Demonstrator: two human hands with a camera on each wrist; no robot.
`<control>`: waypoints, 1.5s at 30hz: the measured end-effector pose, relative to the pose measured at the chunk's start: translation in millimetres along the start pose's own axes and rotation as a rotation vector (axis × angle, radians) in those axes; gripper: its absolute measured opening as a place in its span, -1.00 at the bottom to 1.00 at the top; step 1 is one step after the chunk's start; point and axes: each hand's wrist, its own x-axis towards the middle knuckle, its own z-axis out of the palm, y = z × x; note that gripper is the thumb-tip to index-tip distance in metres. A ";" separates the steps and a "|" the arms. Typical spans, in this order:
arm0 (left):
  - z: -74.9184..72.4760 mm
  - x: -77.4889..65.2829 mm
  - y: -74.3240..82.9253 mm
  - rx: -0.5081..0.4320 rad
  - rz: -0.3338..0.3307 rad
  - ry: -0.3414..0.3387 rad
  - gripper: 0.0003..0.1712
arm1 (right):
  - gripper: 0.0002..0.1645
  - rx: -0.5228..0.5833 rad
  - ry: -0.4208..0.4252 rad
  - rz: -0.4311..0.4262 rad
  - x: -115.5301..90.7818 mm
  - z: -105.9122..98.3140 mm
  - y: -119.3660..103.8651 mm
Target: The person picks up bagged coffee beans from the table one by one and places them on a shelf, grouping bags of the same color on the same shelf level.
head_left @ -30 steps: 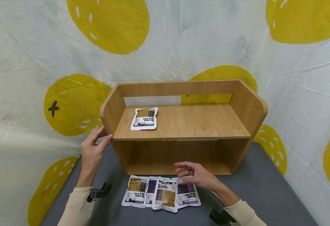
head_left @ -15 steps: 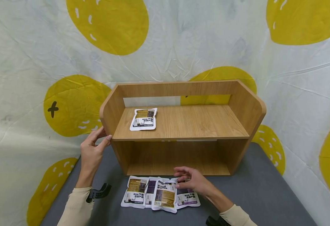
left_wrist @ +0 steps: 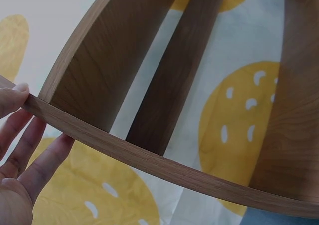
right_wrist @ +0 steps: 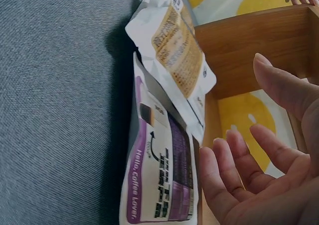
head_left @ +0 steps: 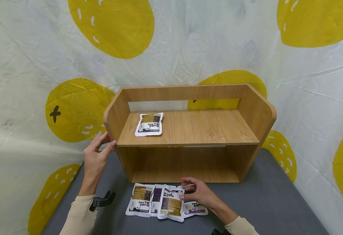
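My left hand pinches the left side panel of a two-tier wooden shelf; in the left wrist view its thumb and fingers lie on either side of the panel's edge. My right hand hovers with relaxed, parted fingers over a row of flat coffee pouches in front of the shelf. Under it lies a purple-and-white pouch, partly hidden by the hand in the head view. A brown-and-white pouch overlaps its neighbours, among them another purple pouch. At the row's left end is a brown pouch.
One brown-and-white pouch lies flat on the left part of the upper tier. The lower tier opens toward me, just behind the row. Shelf and pouches rest on a dark grey tabletop, with a patterned curtain behind.
My right hand has lowered and come slightly toward me over the right-hand purple pouch. The left hand keeps its hold on the shelf, and the pouches stay in place.
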 end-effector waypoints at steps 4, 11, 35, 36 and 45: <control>0.5 -0.5 -0.4 0.006 0.001 -0.001 -0.43 | -0.14 -0.040 0.028 0.019 -0.5 4.7 3.3; 0.2 -0.2 -0.8 0.000 -0.001 0.000 -0.43 | -0.14 -0.098 0.056 -0.034 0.8 11.9 11.4; -0.2 -1.5 -0.3 0.022 -0.003 0.008 -0.41 | -0.17 -0.515 0.125 -0.120 7.3 38.6 11.9; -0.2 -1.6 -0.3 0.024 -0.003 0.007 -0.41 | -0.16 -0.497 0.121 -0.115 6.7 39.0 11.6; -0.4 -0.3 0.3 0.028 -0.005 0.004 -0.41 | -0.19 -0.209 0.001 -0.123 7.5 36.9 15.7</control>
